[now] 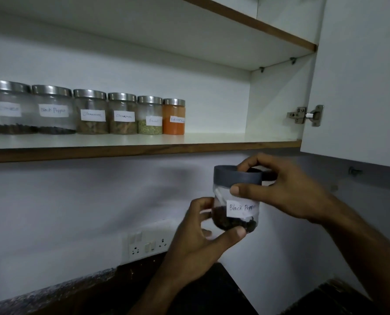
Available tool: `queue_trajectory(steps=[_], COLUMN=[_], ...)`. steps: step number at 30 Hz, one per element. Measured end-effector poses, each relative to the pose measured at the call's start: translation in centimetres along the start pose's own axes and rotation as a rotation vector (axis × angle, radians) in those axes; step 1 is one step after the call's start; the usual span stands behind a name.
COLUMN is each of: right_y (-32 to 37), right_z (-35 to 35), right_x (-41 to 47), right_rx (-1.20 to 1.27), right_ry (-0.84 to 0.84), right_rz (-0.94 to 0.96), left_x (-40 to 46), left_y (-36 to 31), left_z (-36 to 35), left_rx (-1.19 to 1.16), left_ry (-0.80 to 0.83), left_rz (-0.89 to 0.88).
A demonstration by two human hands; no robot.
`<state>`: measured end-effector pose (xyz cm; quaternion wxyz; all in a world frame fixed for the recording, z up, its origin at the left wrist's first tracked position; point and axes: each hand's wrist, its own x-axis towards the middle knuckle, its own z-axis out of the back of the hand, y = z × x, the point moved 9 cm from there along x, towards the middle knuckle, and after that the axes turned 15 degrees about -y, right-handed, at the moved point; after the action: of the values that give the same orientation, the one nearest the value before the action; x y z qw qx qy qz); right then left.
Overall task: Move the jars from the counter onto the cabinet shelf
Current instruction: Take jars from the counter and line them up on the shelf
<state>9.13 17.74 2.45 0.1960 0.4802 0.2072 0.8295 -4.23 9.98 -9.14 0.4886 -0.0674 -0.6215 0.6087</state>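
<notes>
A clear jar [237, 201] with a dark grey lid and a "Black Pepper" label hangs in the air below the cabinet shelf [212, 145]. My left hand [198, 244] cups its base from below. My right hand [287, 189] grips the lid and upper side. Dark peppercorns fill the bottom of the jar. On the shelf's left half stands a row of several steel-lidded jars [121, 115] with white labels; the rightmost one [174, 117] holds orange powder.
The shelf's right half [246, 136] is bare up to the cabinet side wall. The open cabinet door [360, 76] with its hinge [307, 115] hangs at the right. A wall socket plate [146, 242] sits above the dark counter [75, 298].
</notes>
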Motion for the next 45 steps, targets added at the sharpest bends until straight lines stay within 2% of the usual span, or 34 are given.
queue_trajectory(steps=[4,6,8,14,22,25,30,35,45], right_y=[3.4,4.9,5.5,1.3,-6.4,-7.4,-7.8,-8.2,-7.8], right_z=[3.5,5.1,6.2,4.6,-1.1,-2.7,-5.4,-7.7,-9.0], right_x=[4.0,6.3,9.0,17.8,24.0,26.1,29.7,32.5,34.0], right_rx=[0.066,0.101,0.115,0.067,0.102,-0.008,-0.275,-0.326,-0.339], right_ry=[-0.089,-0.139,-0.172,-0.170,-0.125,-0.110,-0.028,0.082,0.106], right_rz=[0.123,0.184,0.221,0.198,0.147,0.156,0.231,0.227,0.237], left_x=[2.3,3.9,6.3,14.3,23.2,26.5,31.5,33.6,33.9], left_y=[-9.9,-13.5,-15.7,-15.5,-13.6,-12.3,-10.9,-9.6,-10.1], left_z=[4.1,4.7,4.5,2.9,2.5,3.0,4.1,4.4,3.9], left_rx=[0.650,0.807,0.931,1.094,1.244,1.332,1.468,1.587,1.664], left_ry=[-0.337,-0.435,-0.487,-0.424,-0.432,-0.388,-0.226,-0.030,0.132], left_rz=[-0.549,-0.669,-0.704,-0.594,-0.514,-0.417,-0.244,-0.126,-0.186])
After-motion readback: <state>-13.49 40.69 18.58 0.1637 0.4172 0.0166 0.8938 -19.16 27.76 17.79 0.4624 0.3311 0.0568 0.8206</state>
